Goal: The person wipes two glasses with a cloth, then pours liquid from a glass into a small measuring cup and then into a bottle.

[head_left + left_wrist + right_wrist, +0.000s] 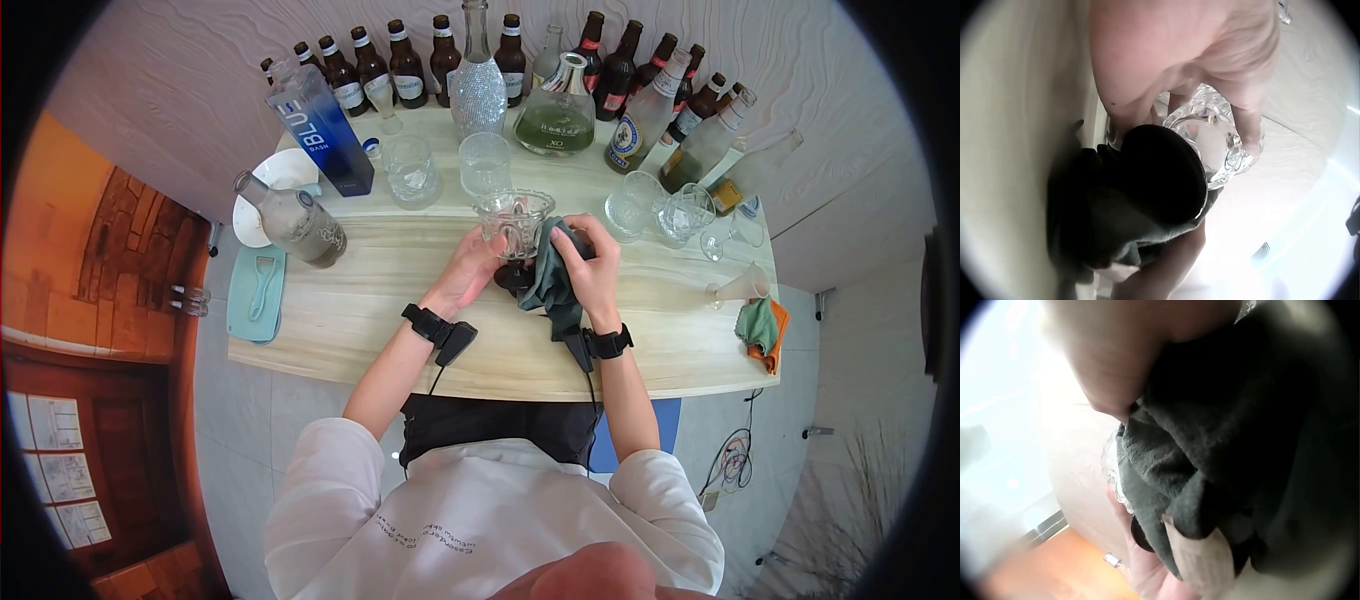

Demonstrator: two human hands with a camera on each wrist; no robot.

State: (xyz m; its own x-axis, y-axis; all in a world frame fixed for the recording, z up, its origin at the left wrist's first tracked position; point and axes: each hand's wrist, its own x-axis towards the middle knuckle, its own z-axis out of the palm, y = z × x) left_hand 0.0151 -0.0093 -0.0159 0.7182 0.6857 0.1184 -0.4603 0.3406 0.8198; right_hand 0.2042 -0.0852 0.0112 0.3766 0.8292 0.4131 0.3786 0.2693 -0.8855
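A clear glass dessert bowl (516, 212) with a scalloped rim and a dark round foot (514, 277) is held above the near middle of the table. My left hand (473, 268) grips the bowl from its left side, and the left wrist view shows fingers curled round the glass (1210, 134). In my right hand (592, 268) a dark grey-green cloth (551, 275) is bunched, pressed to the bowl's right side. Folds of the cloth (1166, 456) cover part of the glass in the right wrist view, where a pale label hangs from it.
Brown beer bottles (406, 70) line the back. In front stand a blue bottle (325, 130), a green-filled decanter (556, 125) and tumblers (485, 165). At left are a grey bottle (300, 230) and a peeler (263, 285) on a teal board; at right, folded cloths (762, 335).
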